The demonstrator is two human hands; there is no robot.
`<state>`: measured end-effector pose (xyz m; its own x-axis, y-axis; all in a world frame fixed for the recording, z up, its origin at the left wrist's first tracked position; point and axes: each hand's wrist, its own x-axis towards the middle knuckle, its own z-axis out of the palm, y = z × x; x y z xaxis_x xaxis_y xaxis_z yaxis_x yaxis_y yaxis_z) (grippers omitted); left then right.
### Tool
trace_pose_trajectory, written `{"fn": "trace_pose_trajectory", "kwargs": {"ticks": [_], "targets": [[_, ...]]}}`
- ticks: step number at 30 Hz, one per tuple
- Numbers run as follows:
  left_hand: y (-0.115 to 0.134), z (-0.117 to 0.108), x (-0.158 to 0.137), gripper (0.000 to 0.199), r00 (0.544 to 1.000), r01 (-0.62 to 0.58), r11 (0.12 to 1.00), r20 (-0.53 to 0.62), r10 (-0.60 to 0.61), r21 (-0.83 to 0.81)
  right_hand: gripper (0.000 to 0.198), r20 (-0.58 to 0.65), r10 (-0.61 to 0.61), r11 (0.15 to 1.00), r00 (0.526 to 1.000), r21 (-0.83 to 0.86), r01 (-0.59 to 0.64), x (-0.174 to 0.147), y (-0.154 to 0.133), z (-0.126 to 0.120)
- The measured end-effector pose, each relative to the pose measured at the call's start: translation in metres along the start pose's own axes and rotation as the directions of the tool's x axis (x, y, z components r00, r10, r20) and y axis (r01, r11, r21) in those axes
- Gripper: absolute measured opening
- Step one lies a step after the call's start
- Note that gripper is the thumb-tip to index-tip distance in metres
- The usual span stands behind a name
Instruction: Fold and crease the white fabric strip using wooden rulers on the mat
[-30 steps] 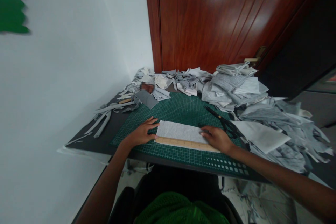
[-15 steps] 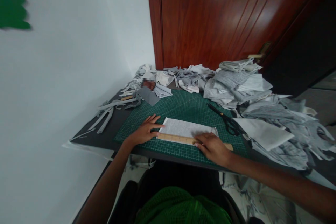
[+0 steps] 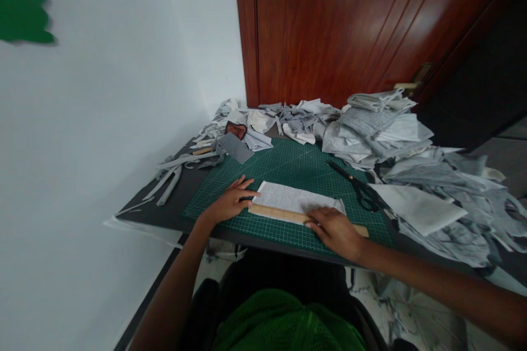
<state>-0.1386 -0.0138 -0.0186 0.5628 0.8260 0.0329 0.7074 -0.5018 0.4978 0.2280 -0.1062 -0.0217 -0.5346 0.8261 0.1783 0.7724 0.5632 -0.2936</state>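
A small piece of pale grey cloth (image 3: pixel 294 194) is laid flat on the near part of a green cutting mat (image 3: pixel 288 162), by which much of a dark table (image 3: pixel 164 216) is covered. A wooden ruler (image 3: pixel 278 213) is laid lengthwise over the near side of the cloth, and a thin edge of cloth is left showing on the ruler's near side. The ruler's right end is extended past the cloth onto the mat.

The left hand (image 3: pixel 233 201) is held wide, palm down on the mat, with its fingers spread; the ruler's left end is touched by the thumb, and the cloth's left edge is met by a fingertip. The right hand (image 3: pixel 335 230) is rested on the right part of the ruler, its fingers bent and narrow; whether the ruler is gripped or only pressed cannot be told.

Black scissors (image 3: pixel 359 191) are placed to the right of the cloth, well apart from it, their blades pointed far and left. A white cloth piece (image 3: pixel 420 208) is seen just beside their handles. Grey cloths (image 3: pixel 370 131) are heaped at the far right, and narrow strips (image 3: pixel 169 185) are scattered at the left.
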Motion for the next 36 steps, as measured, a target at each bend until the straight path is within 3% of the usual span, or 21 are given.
{"fn": "trace_pose_trajectory", "kwargs": {"ticks": [36], "targets": [[0.0014,-0.0088,0.0021,0.041,0.999,-0.01,0.997,0.03,0.013,-0.08,0.024,-0.026,-0.002,0.998,1.0,0.064,0.003,0.0009,0.0086,0.0058]]}}
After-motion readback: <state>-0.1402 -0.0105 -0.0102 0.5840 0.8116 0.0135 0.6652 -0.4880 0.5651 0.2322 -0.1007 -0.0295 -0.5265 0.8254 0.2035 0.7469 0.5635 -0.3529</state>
